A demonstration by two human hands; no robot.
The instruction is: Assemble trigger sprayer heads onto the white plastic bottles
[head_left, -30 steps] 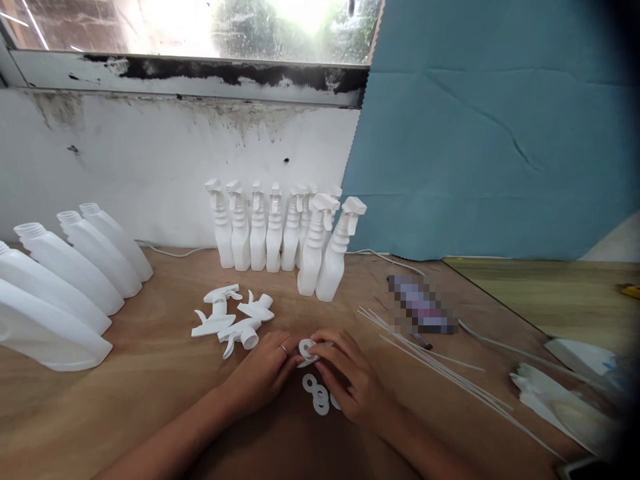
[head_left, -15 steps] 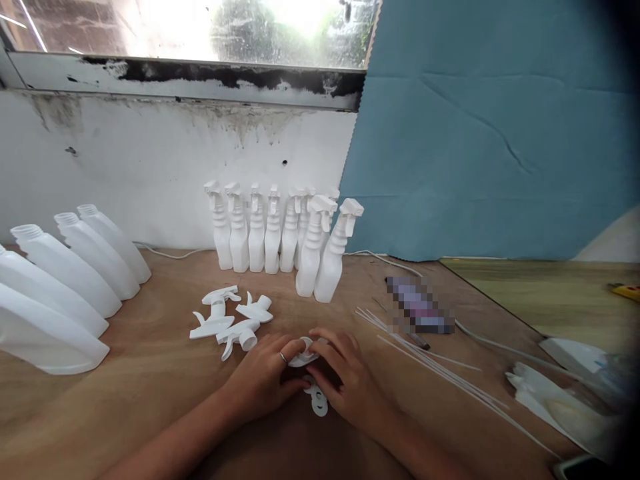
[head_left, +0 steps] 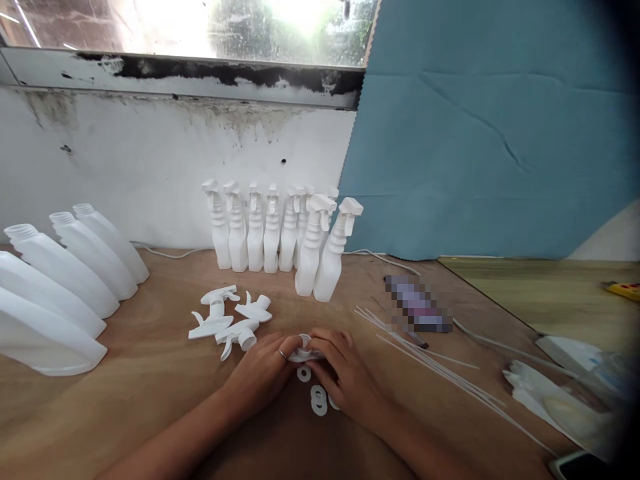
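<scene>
My left hand [head_left: 263, 373] and my right hand [head_left: 343, 377] meet low over the wooden table [head_left: 150, 400], fingertips pinched together on a small white plastic ring [head_left: 303, 351]. A ring is on a finger of my left hand. Just under the hands several more white rings [head_left: 315, 397] lie flat on the wood. To the left of my left hand sits a small heap of white trigger spray heads [head_left: 230, 320].
Several capped white spray bottles [head_left: 280, 230] stand at the back by the wall. Open bottles [head_left: 60, 287] lie stacked at the left. Thin white dip tubes [head_left: 440, 370] lie at the right beside a blurred packet [head_left: 417, 307]. White bags [head_left: 560, 400] sit far right, under a blue sheet.
Both hands stayed together on the ring piece, which dipped low between the fingers. One loose ring now lies apart from the others under the hands. The view shifted slightly.
</scene>
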